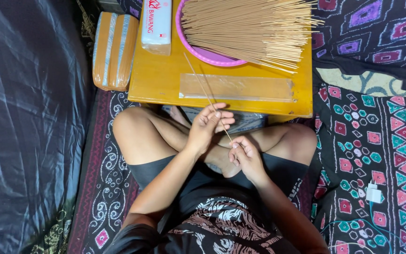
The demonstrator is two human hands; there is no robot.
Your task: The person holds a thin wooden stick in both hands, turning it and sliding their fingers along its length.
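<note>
Seated cross-legged before a low yellow table (165, 80). Left hand (207, 124) and right hand (245, 157) both pinched on one thin incense stick (206, 96) — left fingers closed at mid-length, right fingertips clamped at the lower end. Stick slanting up over the table's clear plastic sleeve (236, 88). Beyond — pink basin (203, 54) heaped with sticks (250, 28).

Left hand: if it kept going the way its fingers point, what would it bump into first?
Probably the near edge of the yellow table, below the clear sleeve. The left hand points up-right, though depth is unclear.
</note>
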